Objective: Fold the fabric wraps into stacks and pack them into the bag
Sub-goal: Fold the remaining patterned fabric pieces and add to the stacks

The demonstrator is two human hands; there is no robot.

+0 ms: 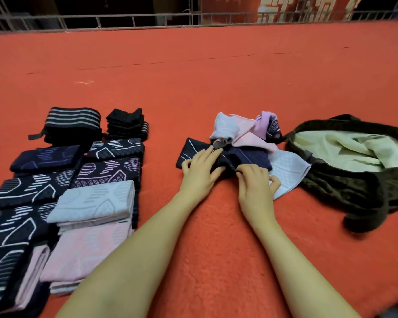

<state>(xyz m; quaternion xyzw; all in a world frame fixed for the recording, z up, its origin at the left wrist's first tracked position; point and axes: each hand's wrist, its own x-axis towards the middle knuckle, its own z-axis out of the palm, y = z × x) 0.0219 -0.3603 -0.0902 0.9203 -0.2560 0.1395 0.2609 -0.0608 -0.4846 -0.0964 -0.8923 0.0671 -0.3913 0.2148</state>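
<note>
Just left of the bag (354, 180), our left hand (199, 173) lies flat on the dark wrap (216, 157); our right hand (255, 182) pinches its edge. Soft, light, floppy: we'd grip its corners.

From my feed I see two bare forearms, no sleeves, watch or rings, each ending in an ungloved hand, left hand (199, 171) and right hand (255, 182).

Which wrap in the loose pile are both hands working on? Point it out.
The dark navy wrap at the pile's front. The left hand lies flat on it and the right hand pinches its edge; the grey, pink and purple wraps behind lie untouched.
</note>
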